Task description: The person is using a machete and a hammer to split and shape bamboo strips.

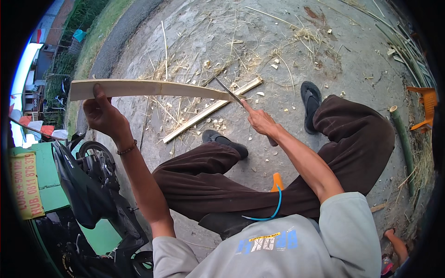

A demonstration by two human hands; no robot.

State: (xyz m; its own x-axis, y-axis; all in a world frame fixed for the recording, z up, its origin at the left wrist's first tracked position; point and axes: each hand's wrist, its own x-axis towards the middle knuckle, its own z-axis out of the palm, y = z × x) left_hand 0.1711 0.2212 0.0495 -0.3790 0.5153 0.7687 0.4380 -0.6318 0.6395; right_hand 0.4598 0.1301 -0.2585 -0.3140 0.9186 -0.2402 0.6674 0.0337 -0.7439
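Observation:
My left hand (104, 113) pinches the broad left end of a long, pale bamboo strip (148, 88), thumb on top. The strip stretches to the right, bending slightly down toward its narrower end. Its right end meets the dark blade of a knife (227, 89), which points up and left. In my right hand (262, 121) is the knife's handle, whose butt shows below the palm; the index finger lies along the back of the blade. Another pale bamboo piece (194, 123) lies slantwise on the ground beneath.
Shavings and thin strips (218, 124) litter the concrete. A black motorbike (83, 185) stands at the left. To the right are a green bamboo pole (402, 143), orange plastic furniture (424, 109) and stacked strips (410, 53). Another person's arm (398, 244) shows lower right.

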